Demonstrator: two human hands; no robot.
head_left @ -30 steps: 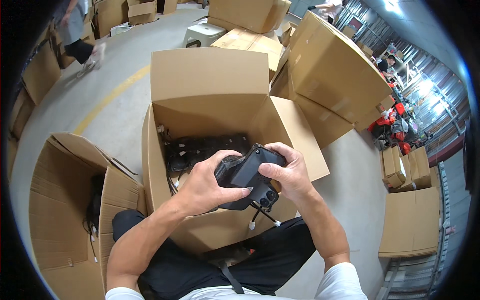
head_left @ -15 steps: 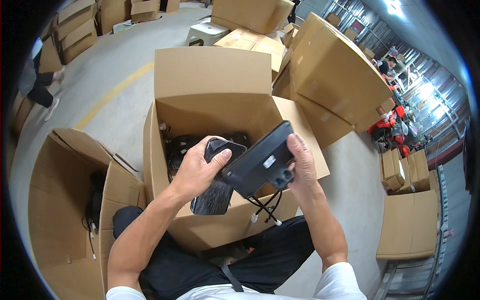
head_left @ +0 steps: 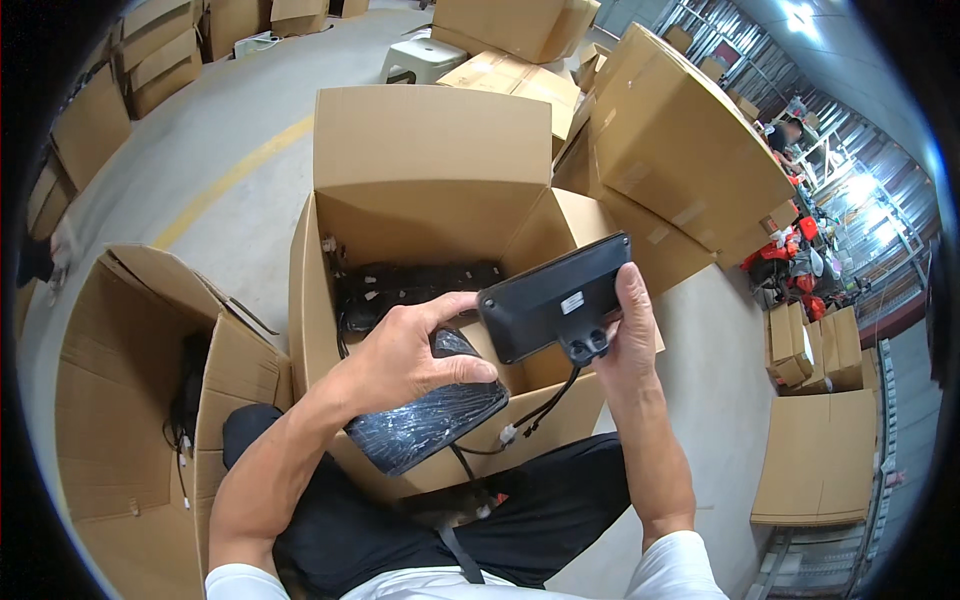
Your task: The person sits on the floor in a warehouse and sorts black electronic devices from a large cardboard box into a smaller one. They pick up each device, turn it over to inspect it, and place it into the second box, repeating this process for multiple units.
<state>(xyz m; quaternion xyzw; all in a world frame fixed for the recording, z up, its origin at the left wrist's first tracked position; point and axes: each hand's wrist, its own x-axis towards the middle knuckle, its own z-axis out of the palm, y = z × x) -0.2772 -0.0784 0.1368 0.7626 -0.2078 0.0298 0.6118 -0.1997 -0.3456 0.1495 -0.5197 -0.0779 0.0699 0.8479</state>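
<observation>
My right hand [head_left: 630,325] grips the right end of a flat black rectangular device [head_left: 540,312], its fingers mostly hidden behind it. A small white label and a round cable mount show on the facing side, and black cables with a white connector [head_left: 508,434] hang from it. My left hand [head_left: 395,355] holds a film-wrapped black panel [head_left: 425,425], tilted over the front edge of the open carton [head_left: 430,210]. The left thumb lies across the panel while the index finger reaches to the left end of the black device. The other left fingers are hidden.
Inside the carton lie several black wrapped units [head_left: 415,285] with white connectors. A second open carton [head_left: 130,420] at the left holds black cabled parts. Large cartons [head_left: 690,140] stand behind right, beside a white stool [head_left: 420,60]. A person [head_left: 785,135] is far right.
The black device has turned flatter and shifted slightly right. The wrapped panel has tilted and swung lower right, and my left index finger has stretched out. A person at far left has mostly left view.
</observation>
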